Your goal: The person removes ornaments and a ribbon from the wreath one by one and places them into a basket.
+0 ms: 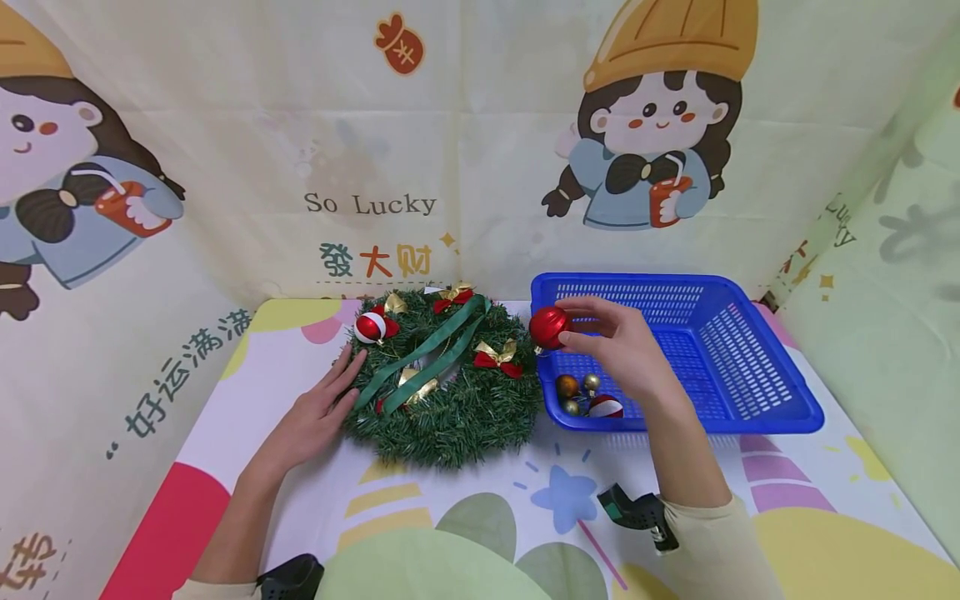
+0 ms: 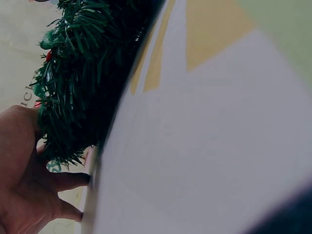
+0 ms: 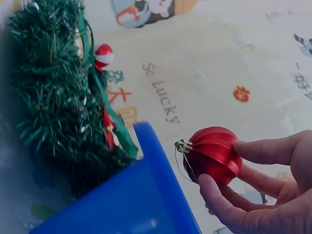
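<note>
Between the thumb and fingers of my right hand [image 1: 618, 346] is a red ribbed Christmas ball [image 1: 550, 327], held above the left rim of the blue basket [image 1: 750, 423]. Its gold cap and thin hanging loop show in the right wrist view [image 3: 214, 155]. My left hand [image 1: 318, 417] rests with spread fingers against the left side of a green wreath [image 1: 450, 433]. The wreath carries red and gold bows [image 1: 498, 358], a green ribbon [image 1: 438, 337] and a red-and-white ball [image 1: 371, 327].
Inside the basket's near left corner lie small gold and brown balls [image 1: 567, 386] and another red-and-white ball [image 1: 606, 407]. A printed cloth [image 1: 480, 150] hangs behind the table [image 1: 300, 517]. The basket stands directly right of the wreath.
</note>
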Demonstrator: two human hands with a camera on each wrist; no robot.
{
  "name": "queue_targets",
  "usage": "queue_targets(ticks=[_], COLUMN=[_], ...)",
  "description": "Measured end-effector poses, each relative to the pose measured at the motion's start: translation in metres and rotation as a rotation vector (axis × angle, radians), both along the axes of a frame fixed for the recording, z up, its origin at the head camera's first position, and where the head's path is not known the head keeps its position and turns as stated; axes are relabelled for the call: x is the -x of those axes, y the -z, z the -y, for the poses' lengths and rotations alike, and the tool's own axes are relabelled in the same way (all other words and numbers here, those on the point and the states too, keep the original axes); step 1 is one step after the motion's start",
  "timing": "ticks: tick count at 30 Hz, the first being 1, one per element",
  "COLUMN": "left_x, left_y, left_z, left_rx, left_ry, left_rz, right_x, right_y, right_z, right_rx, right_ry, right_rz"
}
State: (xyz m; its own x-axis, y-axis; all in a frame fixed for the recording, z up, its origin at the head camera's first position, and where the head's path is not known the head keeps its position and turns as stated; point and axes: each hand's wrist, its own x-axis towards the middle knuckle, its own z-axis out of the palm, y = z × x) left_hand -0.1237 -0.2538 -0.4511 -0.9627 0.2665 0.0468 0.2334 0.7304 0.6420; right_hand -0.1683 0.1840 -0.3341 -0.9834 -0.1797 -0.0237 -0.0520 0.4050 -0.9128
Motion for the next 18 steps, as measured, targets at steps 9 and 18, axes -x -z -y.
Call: queue_targets(ticks=[9, 18], left_x=[0.000, 0.001], left_y=[0.001, 0.001], left_z=[-0.001, 0.000], left_rx=[-0.002, 0.005], left_ry=[0.006, 0.008], left_rz=[-0.006, -0.011], right_x=[-0.006, -0.005], right_y=[0.004, 0.013], right_z=[-0.024, -0.033], right_rx=[-0.028, -0.060], right_ry=[0.034, 0.044], right_rz=[0.005, 0.040])
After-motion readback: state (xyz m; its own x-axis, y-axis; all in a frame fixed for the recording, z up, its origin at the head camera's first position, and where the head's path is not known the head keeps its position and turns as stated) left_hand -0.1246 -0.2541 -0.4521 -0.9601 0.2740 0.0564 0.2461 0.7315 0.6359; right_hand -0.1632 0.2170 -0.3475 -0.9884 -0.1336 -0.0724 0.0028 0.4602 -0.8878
